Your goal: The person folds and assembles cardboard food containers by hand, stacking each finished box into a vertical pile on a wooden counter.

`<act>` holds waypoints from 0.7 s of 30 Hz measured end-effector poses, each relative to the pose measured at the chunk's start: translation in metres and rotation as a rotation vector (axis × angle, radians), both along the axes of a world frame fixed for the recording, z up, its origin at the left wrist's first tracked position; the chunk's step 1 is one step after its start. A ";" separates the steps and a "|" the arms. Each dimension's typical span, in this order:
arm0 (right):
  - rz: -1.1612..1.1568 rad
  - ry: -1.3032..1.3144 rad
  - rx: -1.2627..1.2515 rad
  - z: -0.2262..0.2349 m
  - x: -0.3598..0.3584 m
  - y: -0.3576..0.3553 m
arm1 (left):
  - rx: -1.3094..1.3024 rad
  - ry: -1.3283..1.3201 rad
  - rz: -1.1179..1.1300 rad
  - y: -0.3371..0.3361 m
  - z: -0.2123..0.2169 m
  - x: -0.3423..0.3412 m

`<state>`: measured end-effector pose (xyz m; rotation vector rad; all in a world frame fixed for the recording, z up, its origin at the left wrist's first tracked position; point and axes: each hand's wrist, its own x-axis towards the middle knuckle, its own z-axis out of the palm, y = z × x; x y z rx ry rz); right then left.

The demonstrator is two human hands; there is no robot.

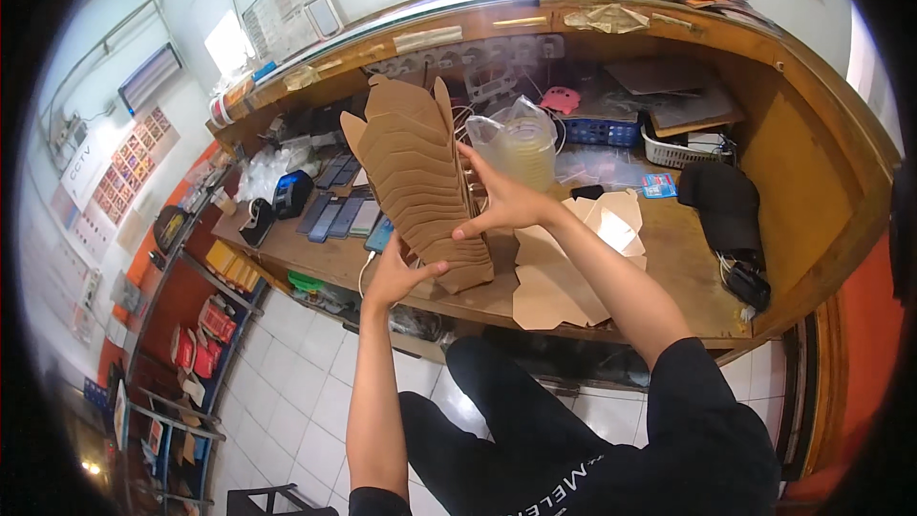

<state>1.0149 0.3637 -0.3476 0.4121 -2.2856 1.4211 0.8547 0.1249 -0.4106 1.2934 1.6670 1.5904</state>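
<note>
Between my hands a tall stack of nested brown paper boxes (411, 172) stands tilted over the desk edge, its flaps layered one over another. My left hand (401, 272) grips the lower left of the stack, thumb across its front. On the stack's right side is my right hand (501, 193), with its thumb on the front and the other fingers partly hidden along the side. Beneath my right forearm, an unfolded brown paper box (549, 291) lies flat on the desk. Just behind my right hand stand clear plastic cups (525, 143) in a plastic bag.
Several phones (334, 218) lie left of the stack on the wooden desk (688, 311). A card machine (291, 193) sits farther left. A black cap (721, 210) rests at the right, near a white basket (683, 148) and a blue basket (602, 132). A raised counter ledge (497, 19) curves behind.
</note>
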 end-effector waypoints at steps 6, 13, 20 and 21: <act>-0.190 -0.052 0.138 -0.002 0.035 -0.009 | -0.047 0.058 -0.019 -0.008 0.025 0.012; -0.254 -0.711 0.938 -0.041 0.136 -0.053 | -0.063 0.242 0.369 -0.092 0.000 0.062; -0.186 -0.553 0.743 -0.067 0.155 -0.034 | -0.611 0.044 0.325 -0.290 -0.124 0.176; -0.194 -0.476 0.699 -0.069 0.157 -0.033 | -0.570 -0.093 0.299 -0.315 -0.135 0.205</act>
